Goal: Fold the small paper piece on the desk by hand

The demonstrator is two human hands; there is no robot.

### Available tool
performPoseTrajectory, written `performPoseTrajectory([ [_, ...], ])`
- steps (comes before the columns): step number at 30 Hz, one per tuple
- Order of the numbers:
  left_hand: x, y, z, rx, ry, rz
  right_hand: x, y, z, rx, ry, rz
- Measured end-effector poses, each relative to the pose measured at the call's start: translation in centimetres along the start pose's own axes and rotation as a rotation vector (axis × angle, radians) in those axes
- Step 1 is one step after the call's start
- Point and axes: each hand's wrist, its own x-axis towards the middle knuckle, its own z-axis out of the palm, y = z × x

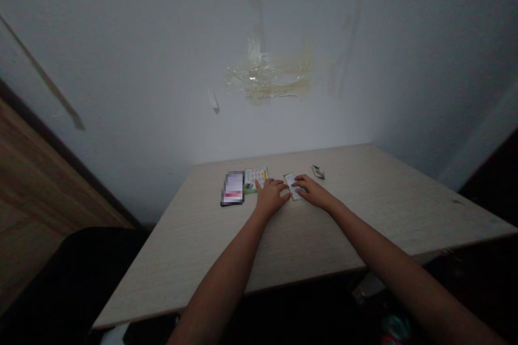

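Note:
A small strip of printed paper [290, 178] with a green-yellow edge lies on the table between my hands. My left hand [271, 195] is palm down with its fingers spread, the fingertips at the left side of the strip. From the right, my right hand [312, 192] rests its fingertips on the strip, the fingers apart and slightly bent. A colourful printed leaflet [254, 175] lies just beyond my left hand, which covers its lower right corner. Behind my right hand sits a small folded piece of paper [318, 172].
A phone [233, 188] with a lit, blurred screen lies left of the leaflet. The pale wooden table [194, 248] meets a grey wall [162, 64] bearing peeling clear tape [271, 78]. A dark chair-like shape [93, 269] stands at the left.

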Motion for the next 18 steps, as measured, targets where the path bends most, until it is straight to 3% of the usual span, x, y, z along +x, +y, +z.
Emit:
performPoseTrajectory([
  [18, 0.02, 0.09, -0.13, 0.006, 0.003, -0.018, -0.04, 0.3, 0.11, -0.017, -0.006, -0.025],
])
